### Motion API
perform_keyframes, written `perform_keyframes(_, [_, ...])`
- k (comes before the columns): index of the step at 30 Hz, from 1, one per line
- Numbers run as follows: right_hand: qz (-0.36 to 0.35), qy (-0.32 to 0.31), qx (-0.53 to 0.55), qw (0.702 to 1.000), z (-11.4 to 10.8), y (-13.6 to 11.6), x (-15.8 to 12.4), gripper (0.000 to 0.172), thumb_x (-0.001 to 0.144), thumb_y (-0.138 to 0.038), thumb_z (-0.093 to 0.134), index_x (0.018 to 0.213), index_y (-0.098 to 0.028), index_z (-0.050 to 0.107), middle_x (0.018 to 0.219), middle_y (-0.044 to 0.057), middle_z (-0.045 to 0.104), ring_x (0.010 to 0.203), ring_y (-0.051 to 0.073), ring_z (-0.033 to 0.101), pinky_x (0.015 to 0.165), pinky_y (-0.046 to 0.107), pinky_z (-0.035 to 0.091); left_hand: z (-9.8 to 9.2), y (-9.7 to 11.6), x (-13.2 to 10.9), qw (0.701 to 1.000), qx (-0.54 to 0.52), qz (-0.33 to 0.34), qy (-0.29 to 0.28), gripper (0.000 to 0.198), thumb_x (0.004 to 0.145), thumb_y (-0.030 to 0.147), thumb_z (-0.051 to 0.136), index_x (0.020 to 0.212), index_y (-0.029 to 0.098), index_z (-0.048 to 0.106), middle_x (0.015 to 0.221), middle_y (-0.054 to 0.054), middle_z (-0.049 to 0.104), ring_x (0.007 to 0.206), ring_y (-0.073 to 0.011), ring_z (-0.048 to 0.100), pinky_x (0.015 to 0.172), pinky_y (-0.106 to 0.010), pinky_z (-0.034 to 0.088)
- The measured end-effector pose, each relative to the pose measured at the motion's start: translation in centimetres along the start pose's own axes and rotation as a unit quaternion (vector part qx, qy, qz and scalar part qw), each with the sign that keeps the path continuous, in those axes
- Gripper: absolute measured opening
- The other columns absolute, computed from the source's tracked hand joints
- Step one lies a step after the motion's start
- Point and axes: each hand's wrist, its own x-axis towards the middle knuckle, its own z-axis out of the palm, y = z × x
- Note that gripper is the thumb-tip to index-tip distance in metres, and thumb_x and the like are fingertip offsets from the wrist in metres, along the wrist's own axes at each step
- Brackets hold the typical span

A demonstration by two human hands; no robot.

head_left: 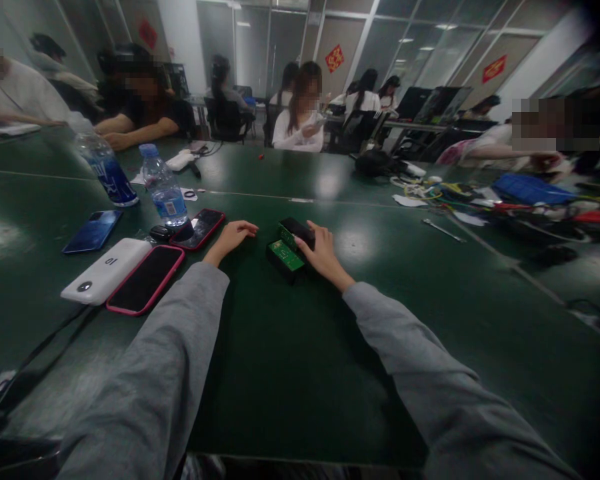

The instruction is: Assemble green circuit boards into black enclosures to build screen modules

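Note:
Ahead of me on the dark green table, a black case (300, 230) lies opened, with a green circuit board (286, 255) in its nearer half. A second green board stands on edge between the two halves. My right hand (323, 250) is closed around the right side of the case, its thumb against the upright board. To the left, apart from the case, my left hand (233, 237) rests on the table with loosely stretched fingers and holds nothing. Near my left wrist lies a phone in a red case (200, 228).
Left of my forearm are a pink-edged phone (146, 280), a white power bank (107, 270), a blue phone (93, 231) and two plastic bottles (164, 187). Tangled cables and a blue item (533, 189) lie on the right, near a metal wrench-like tool (443, 230). Several people sit beyond.

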Motion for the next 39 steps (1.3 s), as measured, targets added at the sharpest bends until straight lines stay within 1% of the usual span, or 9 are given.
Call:
perform_keyframes(5, [-0.067, -0.057, -0.026, 0.996, -0.6, -0.8, -0.3, 0.054, 0.090, -0.043, 0.053, 0.139, -0.023, 0.045, 0.121, 0.014, 0.048, 0.112, 0.031, 0.048, 0.094, 0.051, 0.045, 0.0, 0.2, -0.1, 1.000, -0.002, 0.002, 0.001, 0.031, 0.081, 0.003, 0.048, 0.101, 0.013, 0.070, 0.103, -0.009, 0.074, 0.086, -0.0133, 0.069, 0.090, -0.032, 0.052])
perform_keyframes(10, [-0.047, -0.034, 0.024, 0.998, -1.1, -1.2, -0.3, 0.044, 0.088, -0.033, 0.054, 0.131, -0.021, 0.054, 0.109, 0.011, 0.054, 0.101, 0.025, 0.054, 0.091, 0.044, 0.048, 0.0, 0.2, -0.1, 1.000, 0.001, 0.001, -0.001, 0.030, 0.082, 0.004, 0.049, 0.102, 0.012, 0.070, 0.105, -0.009, 0.073, 0.086, -0.0135, 0.069, 0.090, -0.032, 0.052])
perform_keyframes(14, [-0.018, -0.021, 0.076, 0.997, -1.1, -1.0, -0.1, 0.041, 0.086, -0.036, 0.057, 0.125, -0.022, 0.059, 0.110, 0.010, 0.059, 0.101, 0.024, 0.056, 0.091, 0.042, 0.047, 0.0, 0.1, -0.1, 1.000, -0.002, -0.001, 0.000, 0.029, 0.082, 0.005, 0.049, 0.102, 0.012, 0.070, 0.105, -0.010, 0.073, 0.086, -0.0140, 0.070, 0.090, -0.032, 0.053])
perform_keyframes(18, [0.074, -0.025, 0.176, 0.981, -0.6, -0.1, 0.3, 0.040, 0.088, -0.044, 0.052, 0.119, -0.020, 0.060, 0.104, 0.007, 0.065, 0.093, 0.022, 0.060, 0.087, 0.041, 0.048, 0.0, 0.3, -0.3, 1.000, 0.001, 0.003, 0.002, 0.029, 0.083, 0.006, 0.050, 0.102, 0.012, 0.070, 0.104, -0.010, 0.073, 0.087, -0.0143, 0.069, 0.090, -0.032, 0.052])
perform_keyframes(20, [0.095, -0.028, 0.191, 0.977, -0.2, 0.5, 0.4, 0.042, 0.088, -0.047, 0.049, 0.117, -0.019, 0.060, 0.104, 0.008, 0.065, 0.093, 0.023, 0.061, 0.088, 0.042, 0.048, 0.0, 0.4, -0.3, 1.000, 0.000, 0.002, 0.001, 0.029, 0.083, 0.006, 0.050, 0.102, 0.012, 0.070, 0.104, -0.010, 0.073, 0.087, -0.0142, 0.069, 0.090, -0.033, 0.052])
perform_keyframes(24, [0.080, 0.004, 0.119, 0.990, 0.4, 1.3, 0.4, 0.048, 0.089, -0.055, 0.044, 0.114, -0.018, 0.061, 0.110, 0.012, 0.061, 0.107, 0.027, 0.054, 0.098, 0.048, 0.042, 0.0, 0.4, -0.2, 1.000, -0.006, -0.002, 0.003, 0.029, 0.082, 0.005, 0.050, 0.100, 0.013, 0.071, 0.102, -0.009, 0.074, 0.086, -0.0138, 0.069, 0.089, -0.033, 0.053])
perform_keyframes(28, [0.073, 0.031, 0.095, 0.992, 0.5, 1.5, 0.4, 0.056, 0.091, -0.063, 0.037, 0.117, -0.019, 0.059, 0.113, 0.013, 0.058, 0.110, 0.027, 0.050, 0.102, 0.049, 0.038, 0.1, 0.3, -0.2, 1.000, -0.008, -0.001, 0.006, 0.030, 0.081, 0.004, 0.049, 0.100, 0.013, 0.071, 0.102, -0.009, 0.074, 0.085, -0.0132, 0.069, 0.088, -0.032, 0.053])
perform_keyframes(33, [0.020, 0.017, 0.072, 0.997, 0.0, 0.6, 0.2, 0.059, 0.092, -0.065, 0.038, 0.127, -0.020, 0.054, 0.119, 0.012, 0.055, 0.114, 0.027, 0.047, 0.104, 0.048, 0.036, 0.1, 0.4, -0.3, 1.000, -0.003, -0.001, 0.006, 0.030, 0.082, 0.004, 0.048, 0.100, 0.012, 0.071, 0.104, -0.010, 0.073, 0.085, -0.0132, 0.069, 0.088, -0.031, 0.053])
perform_keyframes(39, [-0.043, -0.034, 0.039, 0.998, -0.3, -0.1, 0.0, 0.053, 0.092, -0.055, 0.045, 0.134, -0.022, 0.049, 0.121, 0.013, 0.051, 0.114, 0.028, 0.048, 0.099, 0.048, 0.042, 0.0, 0.5, -0.3, 1.000, -0.004, 0.004, 0.003, 0.030, 0.082, 0.004, 0.048, 0.101, 0.012, 0.070, 0.105, -0.010, 0.073, 0.085, -0.0131, 0.069, 0.089, -0.031, 0.053])
